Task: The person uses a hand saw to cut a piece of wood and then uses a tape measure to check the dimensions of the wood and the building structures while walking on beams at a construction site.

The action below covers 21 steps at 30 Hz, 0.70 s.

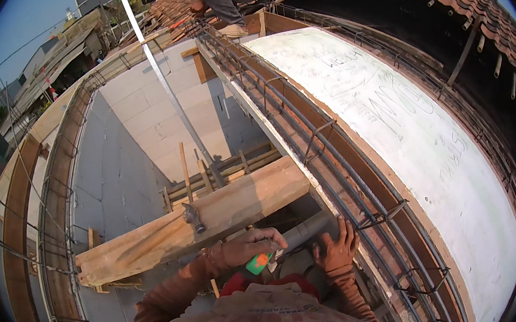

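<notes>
My left hand [256, 247] is closed, its fingers curled, above the gap beside a thick wooden plank. A green and orange tape measure [258, 263], as its small case looks, shows just under the fingers; part of it is hidden by the hand. My right hand [337, 247] lies with fingers spread over the edge of a long formwork board [319, 195], holding nothing that I can see. Beyond my left hand, a hammer [194, 218] rests its dark head on the plank [261, 191]; its handle seems to point upward.
Steel reinforcing bars [340, 168] run along the formwork at right, beside a large white panel [391, 109]. Pale block walls [143, 85] enclose a deep space with timber below. A long metal bar [164, 79] slants into it. Another person [229, 4] crouches at the far end.
</notes>
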Tool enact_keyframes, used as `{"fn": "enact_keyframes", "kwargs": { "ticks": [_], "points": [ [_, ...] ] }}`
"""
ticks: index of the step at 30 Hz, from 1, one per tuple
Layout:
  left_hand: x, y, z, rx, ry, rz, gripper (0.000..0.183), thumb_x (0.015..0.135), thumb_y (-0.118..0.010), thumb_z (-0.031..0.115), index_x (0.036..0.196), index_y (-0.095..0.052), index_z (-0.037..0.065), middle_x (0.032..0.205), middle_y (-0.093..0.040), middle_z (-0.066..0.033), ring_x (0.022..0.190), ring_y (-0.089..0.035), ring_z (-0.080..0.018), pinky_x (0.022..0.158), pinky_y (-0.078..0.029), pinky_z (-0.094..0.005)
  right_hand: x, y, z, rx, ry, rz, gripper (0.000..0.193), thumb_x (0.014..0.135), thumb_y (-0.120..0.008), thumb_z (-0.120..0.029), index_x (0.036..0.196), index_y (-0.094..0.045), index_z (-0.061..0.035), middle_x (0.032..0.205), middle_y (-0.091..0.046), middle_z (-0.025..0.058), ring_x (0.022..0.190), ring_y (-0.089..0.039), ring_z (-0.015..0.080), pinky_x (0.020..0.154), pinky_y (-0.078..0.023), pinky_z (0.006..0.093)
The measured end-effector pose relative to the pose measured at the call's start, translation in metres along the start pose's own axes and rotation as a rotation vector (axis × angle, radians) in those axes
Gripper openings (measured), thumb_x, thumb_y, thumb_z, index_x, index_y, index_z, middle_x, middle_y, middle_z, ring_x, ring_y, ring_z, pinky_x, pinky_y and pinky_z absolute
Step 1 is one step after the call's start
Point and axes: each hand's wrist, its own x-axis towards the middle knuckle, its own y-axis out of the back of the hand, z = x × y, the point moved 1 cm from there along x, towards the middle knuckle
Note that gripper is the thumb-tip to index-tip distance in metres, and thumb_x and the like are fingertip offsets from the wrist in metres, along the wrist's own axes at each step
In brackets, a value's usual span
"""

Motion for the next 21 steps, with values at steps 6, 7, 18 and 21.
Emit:
{"fn": "enact_keyframes", "kwargs": {
  "ticks": [6,7,18,21],
  "points": [
    [0.018,-0.003,-0.017,0.063,0.078,-0.054,0.029,0.088,-0.050,0.026,0.105,-0.053,0.004,0.091,-0.052,-0.0006,0.083,-0.048,-0.0071,0.073,-0.041,-0.0238,0.007,0.006,-0.013,0.056,-0.099,0.060,0.027,0.061,-0.063,-0.027,0.086,-0.063,-0.0169,0.131,-0.036,0.0133,0.121,-0.031,0.0353,0.097,-0.018,0.0539],
    [0.021,-0.006,-0.025,0.094,0.082,-0.059,0.028,0.088,-0.051,0.028,0.104,-0.053,0.004,0.087,-0.051,0.0006,0.081,-0.046,-0.0060,0.072,-0.040,-0.0232,0.008,0.008,-0.013,0.059,-0.119,0.077,0.026,0.061,-0.063,-0.027,0.085,-0.063,-0.0170,0.130,-0.037,0.0130,0.120,-0.031,0.0352,0.096,-0.019,0.0536],
    [0.030,-0.011,-0.056,0.039,0.101,-0.140,0.026,0.089,-0.049,0.020,0.109,-0.052,0.004,0.100,-0.054,-0.0035,0.096,-0.048,-0.0093,0.084,-0.038,-0.0248,0.020,0.000,-0.021,-0.016,-0.216,0.123,0.022,0.059,-0.066,-0.024,0.079,-0.064,-0.0173,0.120,-0.043,0.0106,0.113,-0.037,0.0314,0.093,-0.021,0.0476],
    [0.035,-0.007,-0.057,0.012,0.106,-0.126,0.026,0.087,-0.051,0.019,0.109,-0.052,0.004,0.100,-0.052,-0.0032,0.096,-0.048,-0.0110,0.084,-0.038,-0.0259,0.021,0.003,-0.020,-0.014,-0.234,0.156,0.020,0.059,-0.066,-0.023,0.078,-0.063,-0.0158,0.118,-0.044,0.0107,0.111,-0.038,0.0320,0.093,-0.022,0.0474]
  ]
}}
